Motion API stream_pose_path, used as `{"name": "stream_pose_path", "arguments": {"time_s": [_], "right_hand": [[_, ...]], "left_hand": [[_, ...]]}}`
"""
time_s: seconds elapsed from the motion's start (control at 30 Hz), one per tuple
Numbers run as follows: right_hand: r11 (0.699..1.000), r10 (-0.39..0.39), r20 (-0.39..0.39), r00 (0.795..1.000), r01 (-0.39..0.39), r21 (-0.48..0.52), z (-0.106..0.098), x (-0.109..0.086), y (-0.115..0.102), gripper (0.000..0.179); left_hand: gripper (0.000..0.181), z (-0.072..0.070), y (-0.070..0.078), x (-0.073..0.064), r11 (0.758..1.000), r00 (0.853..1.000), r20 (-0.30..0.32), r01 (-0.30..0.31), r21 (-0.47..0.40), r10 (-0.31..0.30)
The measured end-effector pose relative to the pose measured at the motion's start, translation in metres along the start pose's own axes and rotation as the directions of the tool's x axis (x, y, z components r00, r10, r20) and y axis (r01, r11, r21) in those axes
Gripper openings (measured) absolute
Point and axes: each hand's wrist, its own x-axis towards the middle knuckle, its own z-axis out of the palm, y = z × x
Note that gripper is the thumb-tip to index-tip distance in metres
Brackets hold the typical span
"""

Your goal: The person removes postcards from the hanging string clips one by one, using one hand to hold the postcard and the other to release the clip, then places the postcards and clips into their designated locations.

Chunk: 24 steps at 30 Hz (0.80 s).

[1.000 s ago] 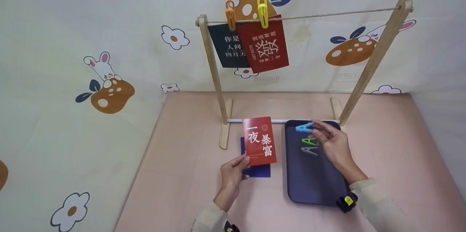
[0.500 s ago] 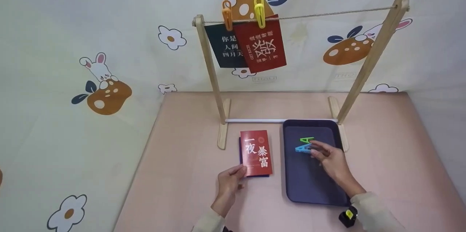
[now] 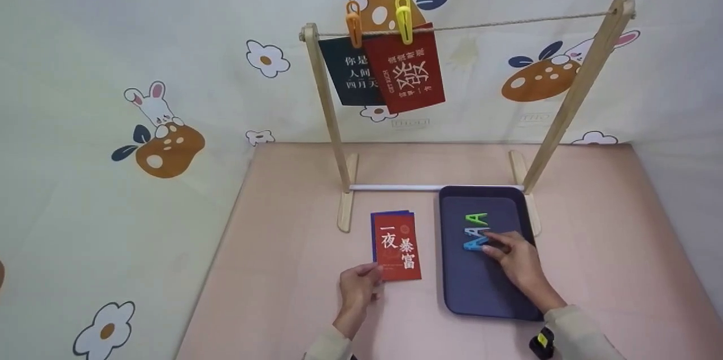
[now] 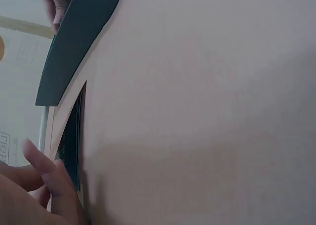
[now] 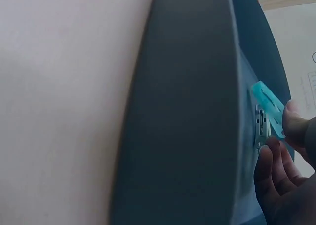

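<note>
My left hand (image 3: 357,292) pinches the lower left corner of a red card (image 3: 401,247) with white characters. Most of a blue card (image 3: 373,235) lies hidden under it, with its left and top edges showing. Over the dark tray (image 3: 486,295), my right hand (image 3: 522,267) pinches a light blue clothespin (image 3: 473,245). In the right wrist view that clothespin (image 5: 269,104) slants out from the thumb, above a grey clothespin (image 5: 260,127). From above, the blue one sits just in front of the grey one, and a green clothespin (image 3: 476,218) lies farther back.
Behind the cards and tray stands a wooden rack (image 3: 582,94) with a string (image 3: 525,21) across its top. An orange clothespin (image 3: 354,25) and a yellow clothespin (image 3: 404,20) hold a dark card (image 3: 353,74) and another red card (image 3: 409,74) on its left part.
My right hand has brought the blue clothespin from the tray's far end toward me, past the green one. My left hand has lowered the red card toward me, over the blue card.
</note>
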Motion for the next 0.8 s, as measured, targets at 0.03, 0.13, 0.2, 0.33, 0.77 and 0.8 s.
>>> {"name": "stream_pose_path", "arguments": {"time_s": [0.03,0.13,0.2,0.33,0.77,0.8], "right_hand": [[1.0,-0.003,0.0,1.0,0.003,-0.006,0.0002,-0.0004,0.0004,0.031],[1.0,-0.005,-0.004,1.0,0.005,-0.011,0.0,-0.0016,0.0019,0.031],[1.0,-0.007,-0.006,1.0,0.007,-0.015,-0.0001,-0.0026,0.0028,0.031],[0.999,-0.009,-0.017,1.0,0.008,-0.033,0.0006,-0.0049,0.0036,0.033],[0.996,0.005,-0.02,1.0,-0.007,-0.087,0.0049,-0.0076,0.0056,0.036],[0.996,0.011,-0.017,1.0,-0.013,-0.085,0.0053,-0.0076,0.0057,0.037]], "left_hand": [[0.019,-0.0002,-0.0004,-0.0001,1.0,1.0,-0.015,-0.019,0.023,0.019],[0.016,-0.0005,-0.001,0.0001,0.994,0.996,-0.05,-0.066,0.089,0.071],[0.015,-0.0005,-0.001,0.0007,0.989,0.993,-0.072,-0.086,0.121,0.096],[0.015,-0.0001,-0.0023,0.0033,0.984,0.989,-0.095,-0.097,0.15,0.112],[0.018,0.0001,-0.0051,0.0043,0.975,0.982,-0.084,-0.151,0.163,0.167],[0.019,0.0002,-0.0049,0.004,0.975,0.983,-0.081,-0.151,0.163,0.166]]}}
